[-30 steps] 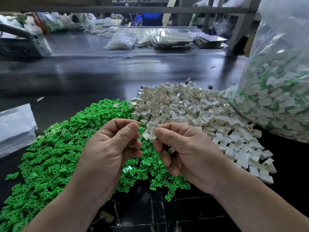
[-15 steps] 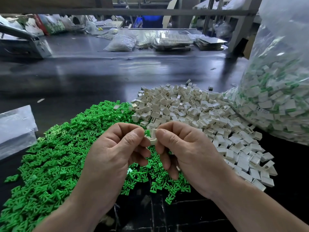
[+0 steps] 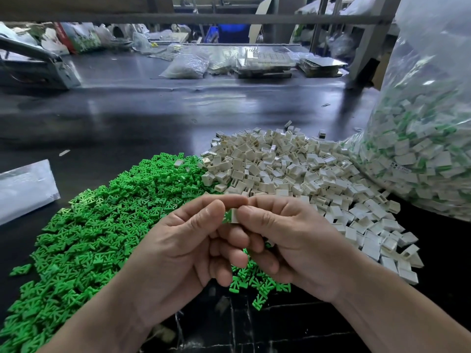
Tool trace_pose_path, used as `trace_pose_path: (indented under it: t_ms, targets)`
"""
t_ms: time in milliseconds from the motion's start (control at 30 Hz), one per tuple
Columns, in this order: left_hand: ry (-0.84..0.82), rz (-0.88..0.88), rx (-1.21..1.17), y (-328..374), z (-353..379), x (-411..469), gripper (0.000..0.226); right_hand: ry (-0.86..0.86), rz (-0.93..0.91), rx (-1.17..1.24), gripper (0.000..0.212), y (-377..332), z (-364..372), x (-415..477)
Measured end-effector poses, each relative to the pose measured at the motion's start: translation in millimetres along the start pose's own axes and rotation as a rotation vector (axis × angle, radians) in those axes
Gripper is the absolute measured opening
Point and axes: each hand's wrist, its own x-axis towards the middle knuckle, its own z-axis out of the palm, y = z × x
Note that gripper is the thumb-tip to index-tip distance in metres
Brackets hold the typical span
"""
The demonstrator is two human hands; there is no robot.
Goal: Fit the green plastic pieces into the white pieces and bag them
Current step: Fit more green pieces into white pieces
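**Held item:** one white piece (image 3: 235, 215), mostly covered by fingertips, with only a narrow pale face showing. A sliver of a green piece (image 3: 227, 215) shows at its left edge. How far it sits inside cannot be told.

**Hands:** the left hand (image 3: 178, 253) and right hand (image 3: 293, 245) are raised together over the near side of the piles, thumbs uppermost and fingers touching.
- The right thumb and forefinger pinch the white piece.
- The left thumb and forefinger pinch at the green sliver.
- The lower fingers of both hands curl inward. Whether they hold spares is hard to make out.

**Stock on the dark, glossy table (image 3: 153, 118):**
- Green pile (image 3: 102, 225), left: bright matte plastic in small ribbed, fan-like shapes.
- White pile (image 3: 293, 171), right and farther: boxy hollow shells with slotted openings.
- Large clear bag (image 3: 428, 149), far right, cut off by the frame: crinkled film packed with white shells showing green.
- Flat clear bag (image 3: 23, 187), left edge, partly cut off.
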Motion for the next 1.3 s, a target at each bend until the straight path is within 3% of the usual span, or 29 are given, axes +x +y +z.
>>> trace_pose_path:
  t_ms: [233, 367, 500, 800, 900, 967, 1033, 1200, 1300]
  targets:
    - [0.111, -0.042, -0.046, -5, 4, 4, 0.044, 0.005, 0.034, -0.035, 0.015, 3, 0, 1]
    - [0.084, 0.028, -0.078, -7, 7, 4, 0.045, 0.016, 0.055, 0.069, 0.038, 3, 2, 0]
    - [0.084, 0.031, -0.071, -6, 7, 4, 0.042, 0.025, 0.039, 0.077, 0.02, 2, 6, 0]
    - [0.135, 0.014, -0.016, -4, 9, 3, 0.039, 0.026, 0.049, 0.049, 0.018, 1, 8, -2]
    - [0.165, 0.012, -0.01, -4, 11, 3, 0.027, 0.029, 0.075, 0.067, 0.032, 3, 8, 0]
    - [0.216, 0.032, 0.016, -6, 15, 4, 0.015, 0.057, 0.081, 0.085, 0.028, 4, 11, 0]
    - [0.235, 0.069, 0.043, -7, 15, 5, 0.016, 0.078, 0.081, 0.099, 0.026, 4, 13, 2]
    - [0.261, 0.125, 0.261, -5, 7, 7, 0.022, 0.136, 0.096, 0.065, 0.025, 5, 13, 4]
    - [0.385, 0.212, 0.564, -4, -4, 6, 0.017, 0.152, 0.103, 0.164, 0.022, 3, 10, 4]
